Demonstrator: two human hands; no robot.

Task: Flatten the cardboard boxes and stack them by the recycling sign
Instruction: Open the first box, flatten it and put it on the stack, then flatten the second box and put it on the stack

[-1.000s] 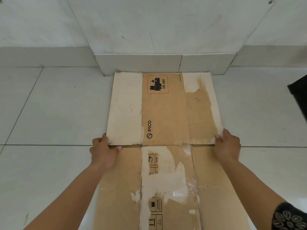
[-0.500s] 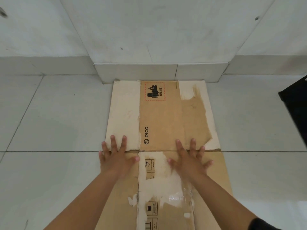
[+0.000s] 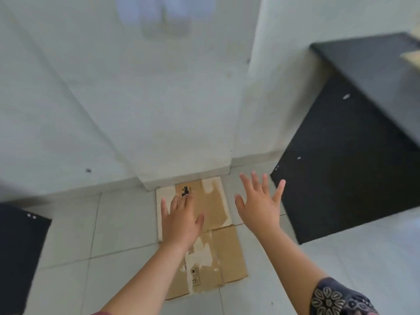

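A flattened brown cardboard box point(image 3: 218, 251) lies on the tiled floor, its far edge against the foot of a white wall pillar. Pale torn patches and a small black label mark its surface. My left hand point(image 3: 180, 220) hovers above the box's far half with fingers straight and spread, holding nothing. My right hand point(image 3: 261, 204) is raised to the right of the box, fingers spread wide, also empty. A blurred pale sheet point(image 3: 164, 17) hangs high on the pillar; I cannot read it.
A black table or cabinet point(image 3: 350, 155) stands close on the right, with a cardboard corner point(image 3: 412, 56) on top at the frame edge. Another dark object point(image 3: 18, 258) sits at the left edge. White floor tiles surround the box.
Both hands have lifted off the cardboard, where they pressed flat half a second ago. The view has risen and pulled back, showing more wall and the black furniture on both sides.
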